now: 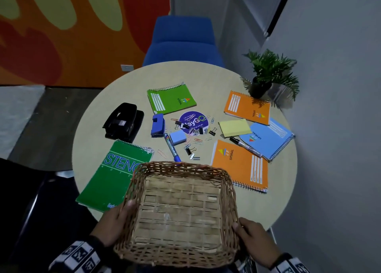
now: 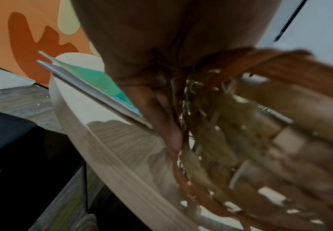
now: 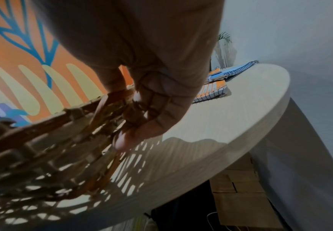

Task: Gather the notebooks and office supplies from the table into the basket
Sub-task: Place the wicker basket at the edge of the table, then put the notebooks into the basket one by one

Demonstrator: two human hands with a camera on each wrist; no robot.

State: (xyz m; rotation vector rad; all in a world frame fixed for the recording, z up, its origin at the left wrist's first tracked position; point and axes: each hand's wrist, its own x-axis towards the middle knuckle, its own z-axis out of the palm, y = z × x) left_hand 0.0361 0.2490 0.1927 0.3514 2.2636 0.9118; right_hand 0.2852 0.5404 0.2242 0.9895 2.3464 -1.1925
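Note:
An empty wicker basket (image 1: pixel 228 192) hangs over the near edge of the round table (image 1: pixel 216 76). My left hand (image 1: pixel 118 221) grips its left rim and my right hand (image 1: pixel 250 234) grips its right rim, thumbs over the edge. In the wrist views, fingers (image 2: pixel 169 129) and fingers (image 3: pixel 140 125) curl under the weave. On the table lie a green steno notebook (image 1: pixel 111 179), a green spiral notebook (image 1: pixel 171 98), two orange notebooks (image 1: pixel 241 165) (image 1: pixel 247 107), a blue notebook (image 1: pixel 268 137), yellow sticky notes (image 1: pixel 234 128), markers (image 1: pixel 172 147) (image 1: pixel 244 145), and scattered clips (image 1: pixel 190 149).
A black hole punch (image 1: pixel 123 121) and a blue punch (image 1: pixel 157 125) sit at the left. A purple round sticker (image 1: pixel 193 122) and a blue pad (image 1: pixel 178 137) lie mid-table. A potted plant (image 1: pixel 268 74) stands at the back right; a blue chair (image 1: pixel 183 39) is behind.

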